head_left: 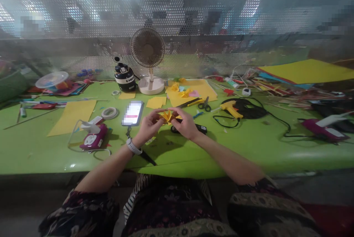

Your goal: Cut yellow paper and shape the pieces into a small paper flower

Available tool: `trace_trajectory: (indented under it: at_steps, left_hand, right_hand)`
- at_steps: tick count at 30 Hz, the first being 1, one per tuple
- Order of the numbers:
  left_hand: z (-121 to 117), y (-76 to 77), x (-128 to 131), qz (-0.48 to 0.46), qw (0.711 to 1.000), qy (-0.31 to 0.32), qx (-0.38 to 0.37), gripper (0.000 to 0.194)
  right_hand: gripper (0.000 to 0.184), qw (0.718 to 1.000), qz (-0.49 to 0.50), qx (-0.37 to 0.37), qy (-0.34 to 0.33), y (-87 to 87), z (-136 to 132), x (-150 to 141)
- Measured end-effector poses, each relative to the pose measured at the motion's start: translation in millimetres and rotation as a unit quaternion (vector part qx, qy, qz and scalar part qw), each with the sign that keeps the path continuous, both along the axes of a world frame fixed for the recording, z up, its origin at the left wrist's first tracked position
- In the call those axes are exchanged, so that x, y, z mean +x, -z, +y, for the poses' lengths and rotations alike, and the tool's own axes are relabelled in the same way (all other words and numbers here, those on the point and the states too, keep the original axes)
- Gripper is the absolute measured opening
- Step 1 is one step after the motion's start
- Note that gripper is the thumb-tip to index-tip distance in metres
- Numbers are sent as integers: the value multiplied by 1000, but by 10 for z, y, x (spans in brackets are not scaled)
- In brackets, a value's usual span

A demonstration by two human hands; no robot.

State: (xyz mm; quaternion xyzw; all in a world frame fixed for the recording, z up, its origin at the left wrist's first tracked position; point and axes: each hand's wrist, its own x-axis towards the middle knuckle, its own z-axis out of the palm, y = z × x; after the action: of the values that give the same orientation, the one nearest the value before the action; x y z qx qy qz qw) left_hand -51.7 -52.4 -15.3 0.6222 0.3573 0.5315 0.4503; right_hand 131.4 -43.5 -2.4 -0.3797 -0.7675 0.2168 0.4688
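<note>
Between my two hands, just above the green table [177,159], is a yellow folded paper flower [167,116] with pointed petals. My left hand [149,126] pinches it from the left, and my right hand [186,123] grips its right side; the fingertips of both nearly meet behind it. Partly covered by my right hand lies a black object [202,129]. Beyond my hands are a stack of small yellow paper squares [156,102] and more yellow paper flowers [186,93] on a yellow sheet [208,91]. A phone [132,113] with a lit screen lies left of my left hand.
Right of my hands lie scissors [204,105], a yellow glue gun [231,109] and a coiled black cable [251,107]. Purple power strips [95,137] sit at both sides. A tape roll [109,113], fan [149,85] and dark bottle [125,78] stand or lie further left and back.
</note>
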Motion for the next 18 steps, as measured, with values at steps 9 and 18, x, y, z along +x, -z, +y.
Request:
trace_trajectory:
  at_steps: [9, 18]
  left_hand:
    - [55, 19, 12, -31, 999, -28, -8, 19]
    - [26, -28, 34, -71, 997, -24, -15, 17]
  right_hand:
    - [29, 999, 39, -8, -11, 54, 11, -23]
    - [25, 985, 127, -95, -66, 54, -27, -49]
